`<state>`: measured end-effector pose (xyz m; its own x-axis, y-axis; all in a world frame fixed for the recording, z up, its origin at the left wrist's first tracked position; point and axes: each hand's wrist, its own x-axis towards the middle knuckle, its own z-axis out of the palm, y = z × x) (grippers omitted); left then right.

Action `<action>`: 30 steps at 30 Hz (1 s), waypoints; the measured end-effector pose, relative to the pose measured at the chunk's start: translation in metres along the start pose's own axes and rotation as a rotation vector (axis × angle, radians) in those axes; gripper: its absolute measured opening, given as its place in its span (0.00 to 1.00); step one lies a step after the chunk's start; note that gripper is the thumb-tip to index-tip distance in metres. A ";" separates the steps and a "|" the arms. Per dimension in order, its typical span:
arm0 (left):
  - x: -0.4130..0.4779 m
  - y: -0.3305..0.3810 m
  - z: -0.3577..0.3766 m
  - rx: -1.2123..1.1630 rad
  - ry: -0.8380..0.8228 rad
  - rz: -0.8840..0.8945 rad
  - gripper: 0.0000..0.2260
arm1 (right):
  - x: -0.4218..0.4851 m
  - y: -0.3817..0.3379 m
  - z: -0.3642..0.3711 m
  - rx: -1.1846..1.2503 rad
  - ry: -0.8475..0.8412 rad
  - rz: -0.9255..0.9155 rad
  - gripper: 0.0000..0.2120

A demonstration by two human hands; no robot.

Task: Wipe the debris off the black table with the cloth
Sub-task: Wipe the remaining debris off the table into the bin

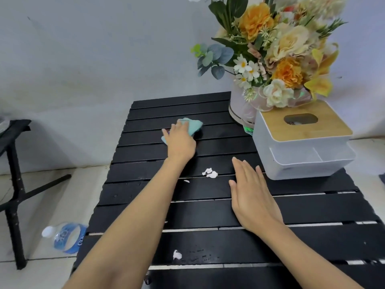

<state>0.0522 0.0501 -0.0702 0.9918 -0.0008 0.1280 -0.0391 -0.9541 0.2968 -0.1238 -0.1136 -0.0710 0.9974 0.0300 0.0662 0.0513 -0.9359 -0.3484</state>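
Evidently mid-wipe at the far slats of the black slatted worktop [208, 147], gripping a folded mint-green cloth [192, 125] under the left hand [180, 140].

Pressed down far out, presumably to sweep back toward the near edge. Right hand [250, 197] laid flat, fingers straight, holding nothing (likely steadying the light worktop). Leaves white crumpled paper scraps [210, 173] untouched mid-worktop, well apart from the cloth, plus one near the front.

The black slatted table [198, 213] carries a teal cloth [194, 125] at 11 o'clock, white paper scraps [210, 173] near centre, a lone scrap [177, 255] at 7, a white tissue box [300, 151] at 2, and a flower pot [239, 109] at 1.
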 end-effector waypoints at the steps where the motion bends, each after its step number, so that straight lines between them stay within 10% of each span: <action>1: -0.013 0.012 0.001 -0.045 -0.021 0.091 0.20 | -0.002 -0.003 -0.004 0.038 -0.002 0.012 0.25; 10: -0.129 0.007 -0.053 -0.642 -0.427 0.220 0.14 | -0.005 -0.005 -0.013 0.201 0.000 0.036 0.23; 16: -0.124 -0.022 -0.084 -0.685 0.131 -0.190 0.12 | -0.054 0.018 -0.030 0.027 -0.083 0.026 0.22; 21: -0.158 0.016 -0.027 -0.090 -0.003 -0.121 0.21 | -0.070 0.030 -0.020 -0.089 -0.090 -0.022 0.30; 26: -0.222 0.076 -0.029 -0.357 -0.131 0.074 0.21 | -0.068 0.033 -0.015 -0.094 -0.054 -0.053 0.32; 30: -0.188 0.055 -0.070 -0.588 0.001 -0.143 0.11 | -0.068 0.034 -0.016 -0.020 -0.036 -0.069 0.24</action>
<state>-0.1450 0.0183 -0.0113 0.9921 0.1156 0.0489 0.0334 -0.6190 0.7847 -0.1907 -0.1535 -0.0724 0.9927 0.1069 0.0555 0.1192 -0.9382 -0.3250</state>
